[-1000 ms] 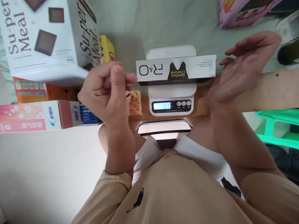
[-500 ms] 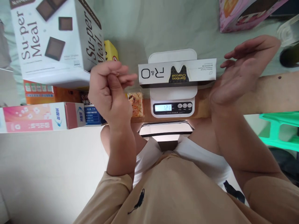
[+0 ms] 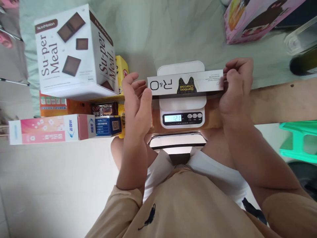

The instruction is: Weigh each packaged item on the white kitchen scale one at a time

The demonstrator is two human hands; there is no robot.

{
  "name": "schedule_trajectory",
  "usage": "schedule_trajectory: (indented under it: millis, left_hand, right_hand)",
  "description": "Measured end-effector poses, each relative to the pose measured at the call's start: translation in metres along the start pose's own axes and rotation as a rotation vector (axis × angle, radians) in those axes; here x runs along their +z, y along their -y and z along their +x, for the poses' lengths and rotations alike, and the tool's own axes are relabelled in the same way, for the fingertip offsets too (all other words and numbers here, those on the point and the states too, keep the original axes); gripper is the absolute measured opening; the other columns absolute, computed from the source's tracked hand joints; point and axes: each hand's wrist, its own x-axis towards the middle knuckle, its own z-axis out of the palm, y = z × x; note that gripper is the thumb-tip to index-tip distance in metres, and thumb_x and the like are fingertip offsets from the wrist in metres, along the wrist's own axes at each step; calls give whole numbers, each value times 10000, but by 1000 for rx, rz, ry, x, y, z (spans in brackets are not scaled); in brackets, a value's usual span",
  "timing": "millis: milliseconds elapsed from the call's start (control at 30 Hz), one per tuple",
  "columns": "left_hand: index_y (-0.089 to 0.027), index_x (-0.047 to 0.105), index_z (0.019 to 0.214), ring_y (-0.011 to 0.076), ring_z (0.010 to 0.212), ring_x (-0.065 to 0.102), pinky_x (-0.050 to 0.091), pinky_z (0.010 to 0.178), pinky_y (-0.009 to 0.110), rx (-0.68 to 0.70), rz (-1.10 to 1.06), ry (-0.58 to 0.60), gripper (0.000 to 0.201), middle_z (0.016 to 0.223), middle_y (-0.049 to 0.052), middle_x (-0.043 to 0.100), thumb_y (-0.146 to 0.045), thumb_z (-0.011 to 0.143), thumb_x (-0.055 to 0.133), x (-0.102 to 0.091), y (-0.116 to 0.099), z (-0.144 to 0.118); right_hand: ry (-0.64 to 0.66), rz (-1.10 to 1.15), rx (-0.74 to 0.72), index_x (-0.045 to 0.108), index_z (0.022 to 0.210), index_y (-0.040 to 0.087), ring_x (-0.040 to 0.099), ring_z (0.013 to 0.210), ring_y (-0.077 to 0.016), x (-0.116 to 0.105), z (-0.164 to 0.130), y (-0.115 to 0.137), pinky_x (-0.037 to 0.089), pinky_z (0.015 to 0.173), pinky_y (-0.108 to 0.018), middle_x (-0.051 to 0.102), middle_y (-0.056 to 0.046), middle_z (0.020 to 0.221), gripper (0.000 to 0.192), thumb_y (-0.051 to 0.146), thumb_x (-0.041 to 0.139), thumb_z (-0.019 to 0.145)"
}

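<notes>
A white toothpaste box (image 3: 163, 85) marked R&O and Bamboo Charcoal lies across the platform of a white kitchen scale (image 3: 182, 105), its print upside down to me. The scale's lit display (image 3: 172, 118) appears to read 121. At the box's left end, my left hand (image 3: 137, 104) is open, thumb up against or very near the corner and fingers apart. My right hand (image 3: 236, 87) is at the other end, fingers loosely curved with fingertips at the box's edge; I cannot tell whether they press on it. Neither hand is closed around the box.
A large white Su-per Meal box (image 3: 66, 72) stands at the left. Near it are a yellow pack (image 3: 122, 71), an orange box (image 3: 53, 104), a pink-and-white box (image 3: 42, 130) and a blue box (image 3: 108, 126). Right: a pink box (image 3: 247, 24), a dark bottle (image 3: 303, 62) and a green stool (image 3: 297, 142).
Both hands have come in to the ends of the toothpaste box. My left fingers have opened out of a pinch. The right hand has moved left. The view has shifted slightly.
</notes>
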Motion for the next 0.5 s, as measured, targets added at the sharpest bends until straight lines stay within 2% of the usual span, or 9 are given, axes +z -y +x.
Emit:
schedule_trajectory:
  millis: [133,267,400,500]
  left_hand:
    - [-369,592,1349,265,1381,644,557,1183,457,-63,26,9,526,1345,73,677,-730,970,648,4,-9,0]
    - [-384,619,1289,276,1391,656,575,1175,484,-66,-16,10,400,1376,46,676,-670,1011,618,7,-13,-1]
    - [-397,659,1223,277,1380,660,592,1154,468,-60,-75,5,354,1352,28,695,-674,1007,617,11,-17,-4]
    - [-377,681,1210,261,1279,697,608,1120,461,-25,-126,45,372,1326,30,711,-679,1001,623,11,-23,-5]
  right_hand:
    - [33,-76,-49,592,950,201,466,648,-67,1,-5,3,391,662,-253,491,44,790,79,205,514,960]
    - [46,-114,-75,619,927,200,479,644,-70,0,-7,5,398,652,-247,505,53,712,89,257,554,948]
    - [17,-1,-106,601,892,200,406,581,-34,2,-5,3,330,541,-193,498,47,762,149,335,664,889]
    - [-55,129,-126,570,884,206,363,567,-30,5,0,-3,303,515,-165,430,54,729,174,351,666,872]
